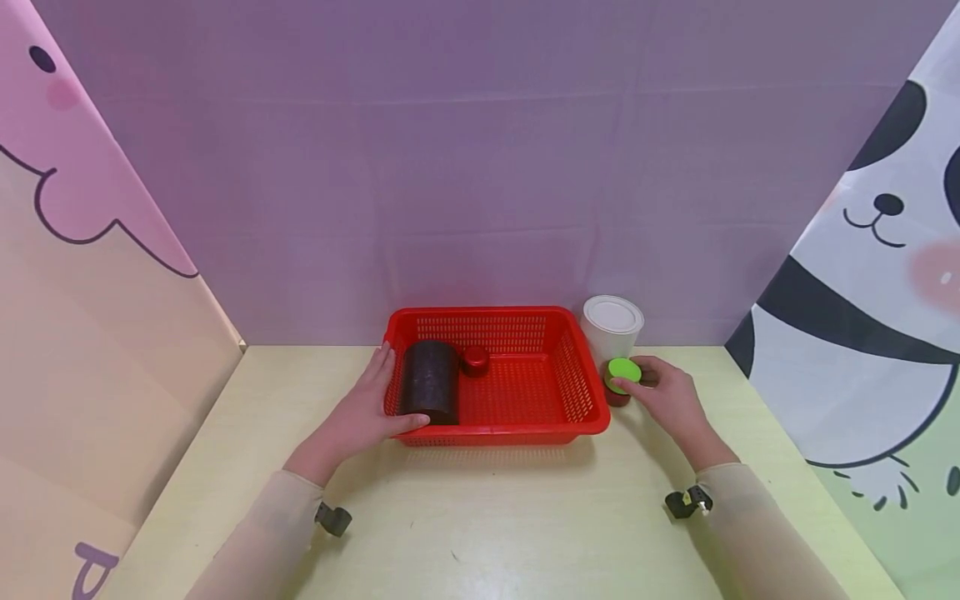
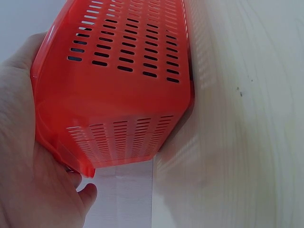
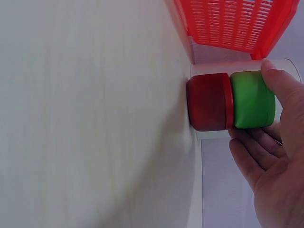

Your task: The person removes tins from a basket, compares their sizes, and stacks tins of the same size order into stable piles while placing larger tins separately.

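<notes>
A red plastic basket [image 1: 517, 430] stands on the table, with a dark cylinder [image 1: 430, 383] lying inside at its left and a small red round container [image 1: 475, 361] near its back wall. My left hand [image 1: 367, 400] grips the basket's left end, thumb over the front rim and fingers along the left side; in the left wrist view the hand [image 2: 23, 156] spans the corner. To the right of the basket, my right hand [image 1: 667, 396] pinches a small green round container [image 3: 251, 99] between thumb and fingers. Directly beneath it is a dark red jar [image 3: 207, 102] on the table.
Behind the green container, close to the basket's right end, a tall white canister [image 1: 611, 329] with a lid stands near the back wall. A purple cloth [image 1: 487, 167] hangs at the table's back edge. The pale table [image 1: 495, 533] extends in front of the basket.
</notes>
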### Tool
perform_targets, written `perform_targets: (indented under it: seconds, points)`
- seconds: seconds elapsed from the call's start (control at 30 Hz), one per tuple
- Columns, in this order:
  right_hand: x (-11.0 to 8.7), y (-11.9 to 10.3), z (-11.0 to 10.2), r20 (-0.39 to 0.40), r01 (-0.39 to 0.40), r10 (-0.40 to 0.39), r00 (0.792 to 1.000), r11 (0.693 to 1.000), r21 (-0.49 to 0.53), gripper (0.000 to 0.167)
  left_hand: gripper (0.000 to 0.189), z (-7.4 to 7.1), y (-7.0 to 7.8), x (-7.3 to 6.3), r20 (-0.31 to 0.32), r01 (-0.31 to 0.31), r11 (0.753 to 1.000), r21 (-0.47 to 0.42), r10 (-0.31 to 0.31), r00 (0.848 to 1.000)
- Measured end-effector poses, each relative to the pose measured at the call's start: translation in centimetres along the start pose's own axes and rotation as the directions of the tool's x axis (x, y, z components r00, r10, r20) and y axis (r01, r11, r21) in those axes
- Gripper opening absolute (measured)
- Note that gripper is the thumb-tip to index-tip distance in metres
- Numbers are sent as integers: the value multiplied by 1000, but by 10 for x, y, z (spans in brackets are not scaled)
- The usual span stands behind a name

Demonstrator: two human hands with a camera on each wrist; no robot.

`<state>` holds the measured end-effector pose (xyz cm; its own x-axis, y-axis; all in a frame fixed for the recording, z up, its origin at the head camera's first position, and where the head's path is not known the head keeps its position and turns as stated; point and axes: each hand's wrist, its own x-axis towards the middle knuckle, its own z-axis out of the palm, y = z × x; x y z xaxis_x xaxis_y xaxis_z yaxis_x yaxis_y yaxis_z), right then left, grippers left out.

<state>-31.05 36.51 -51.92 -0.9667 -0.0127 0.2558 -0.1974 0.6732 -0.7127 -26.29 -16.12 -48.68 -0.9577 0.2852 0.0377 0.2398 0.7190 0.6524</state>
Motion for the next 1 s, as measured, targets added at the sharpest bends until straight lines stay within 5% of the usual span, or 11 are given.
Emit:
perform_targets:
  seconds: [0.8, 1.0]
  points:
    - [0, 0, 2, 38, -18, 19, 999, 999, -47, 70, 135, 0, 2, -1, -9, -10, 1000, 1, 10, 1000]
    - [0, -4, 1, -15, 1, -2, 1000, 1000, -17, 74, 136, 0, 1, -1, -7, -2, 1000, 5, 2, 1000]
